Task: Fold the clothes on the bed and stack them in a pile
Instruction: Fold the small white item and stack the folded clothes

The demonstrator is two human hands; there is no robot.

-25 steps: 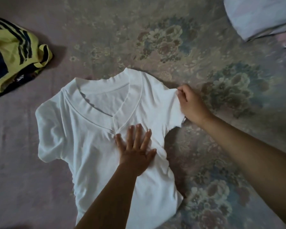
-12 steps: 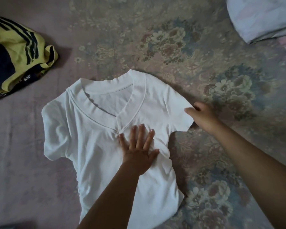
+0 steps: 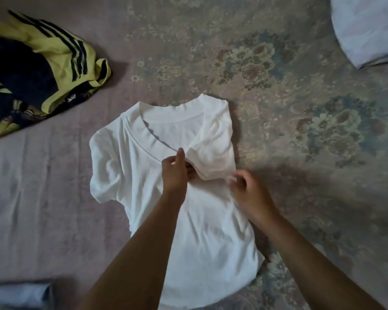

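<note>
A white V-neck T-shirt (image 3: pixel 143 175) lies face up on the bed, neck pointing away from me. Its right sleeve is folded inward over the chest. My left hand (image 3: pixel 174 173) sits at the middle of the chest with its fingers curled at the inner edge of the folded sleeve. My right hand (image 3: pixel 246 191) pinches the lower corner of that folded sleeve at the shirt's right side. The left sleeve still lies spread out flat.
A crumpled yellow and navy striped garment (image 3: pixel 43 70) lies at the upper left. Pale folded cloth (image 3: pixel 367 27) sits in the top right corner. A bluish-grey fabric (image 3: pixel 18 294) shows at the bottom left. The bed (image 3: pixel 300 108) wears a floral cover.
My right hand has carried the right sleeve inward over the chest. My left hand, flat on the chest before, has curled its fingers at the fold.
</note>
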